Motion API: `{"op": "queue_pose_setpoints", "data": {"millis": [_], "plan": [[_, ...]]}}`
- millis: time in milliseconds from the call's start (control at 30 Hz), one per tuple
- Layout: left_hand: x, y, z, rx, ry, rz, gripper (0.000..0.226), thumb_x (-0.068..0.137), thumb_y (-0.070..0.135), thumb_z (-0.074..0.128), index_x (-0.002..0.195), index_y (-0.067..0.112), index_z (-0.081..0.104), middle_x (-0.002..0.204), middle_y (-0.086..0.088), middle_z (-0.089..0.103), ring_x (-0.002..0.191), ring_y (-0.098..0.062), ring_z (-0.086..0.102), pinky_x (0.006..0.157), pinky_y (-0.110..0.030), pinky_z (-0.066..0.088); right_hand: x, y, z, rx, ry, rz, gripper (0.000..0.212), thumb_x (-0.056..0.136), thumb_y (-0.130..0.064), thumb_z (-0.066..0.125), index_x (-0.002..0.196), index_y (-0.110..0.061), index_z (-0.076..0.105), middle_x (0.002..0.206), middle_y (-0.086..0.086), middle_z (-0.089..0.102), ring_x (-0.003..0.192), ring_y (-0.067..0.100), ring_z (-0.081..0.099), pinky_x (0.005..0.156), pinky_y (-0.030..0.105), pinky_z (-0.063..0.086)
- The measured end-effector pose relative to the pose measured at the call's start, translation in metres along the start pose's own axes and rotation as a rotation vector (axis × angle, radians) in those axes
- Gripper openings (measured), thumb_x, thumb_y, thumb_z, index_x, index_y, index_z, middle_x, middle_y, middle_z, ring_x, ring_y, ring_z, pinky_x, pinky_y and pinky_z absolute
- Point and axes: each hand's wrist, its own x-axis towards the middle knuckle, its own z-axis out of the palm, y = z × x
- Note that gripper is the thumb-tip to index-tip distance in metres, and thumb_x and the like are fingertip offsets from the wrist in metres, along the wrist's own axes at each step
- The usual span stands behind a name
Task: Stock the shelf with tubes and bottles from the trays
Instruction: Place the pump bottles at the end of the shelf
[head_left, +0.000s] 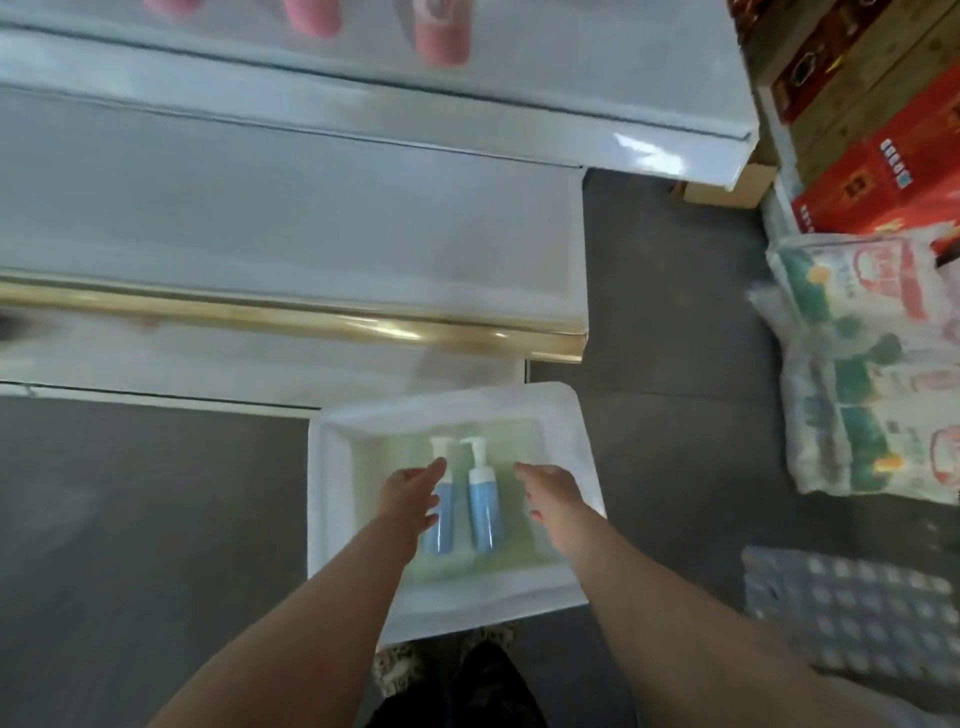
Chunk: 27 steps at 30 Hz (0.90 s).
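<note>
A white tray lies on the dark floor below me, at the foot of the white shelf unit. Two blue pump bottles with white heads lie side by side in it. My left hand reaches in with fingers extended over the left bottle, covering part of it; whether it touches is unclear. My right hand hovers with straight fingers just right of the right bottle, holding nothing. Pink tubes stand blurred on the top shelf.
A gold trim strip runs along the lower shelf front. Red cartons, a printed sack and a wrapped pack of bottles crowd the floor at the right. My shoes show under the tray's near edge.
</note>
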Motion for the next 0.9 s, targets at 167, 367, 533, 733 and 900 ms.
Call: {"op": "queue_pose_setpoints", "data": {"millis": [167,367,533,733,900], "plan": [[0.054,-0.043,-0.005,0.086,0.127,-0.024,0.044,0.089,0.035,0.073,0.116,0.004,0.060,0.097,-0.011,0.063,0.081,-0.021,0.058,0.080,-0.038,0.054,0.041,0.037,0.027,-0.128,-0.050,0.021,0.019,0.089,-0.033,0.069,0.091,-0.015,0.062,0.083,0.004,0.058,0.081,0.022,0.056,0.081,0.034,0.048],[0.095,-0.085,0.000,0.174,0.192,-0.030,0.055,0.085,0.033,0.077,0.128,0.010,0.053,0.119,-0.009,0.058,0.097,-0.023,0.057,0.081,-0.032,0.044,0.084,0.069,0.050,-0.210,-0.086,0.032,0.029,0.082,-0.026,0.080,0.104,-0.009,0.070,0.095,0.005,0.071,0.088,0.019,0.064,0.067,0.024,0.043],[0.114,-0.113,0.011,0.269,0.254,0.019,0.064,0.073,0.033,0.087,0.125,0.016,0.055,0.113,-0.008,0.062,0.094,-0.025,0.063,0.084,-0.039,0.056,0.104,0.083,0.061,-0.251,-0.089,-0.003,0.042,0.073,-0.034,0.088,0.106,-0.013,0.072,0.097,0.003,0.075,0.081,0.015,0.069,0.055,0.019,0.044],[0.120,-0.119,0.019,0.309,0.255,0.017,0.058,0.069,0.029,0.089,0.111,0.023,0.049,0.107,-0.006,0.064,0.092,-0.026,0.064,0.086,-0.044,0.056,0.109,0.085,0.066,-0.146,-0.195,0.052,0.035,0.079,-0.024,0.085,0.108,-0.007,0.073,0.096,0.009,0.074,0.084,0.023,0.071,0.072,0.035,0.058],[0.113,-0.110,0.022,0.214,0.144,-0.077,0.046,0.078,0.028,0.084,0.111,0.014,0.055,0.100,-0.007,0.064,0.087,-0.023,0.063,0.073,-0.031,0.051,0.094,0.078,0.059,0.017,-0.297,0.163,0.037,0.082,-0.026,0.082,0.112,-0.010,0.066,0.103,0.012,0.072,0.088,0.027,0.067,0.076,0.037,0.052]]}}
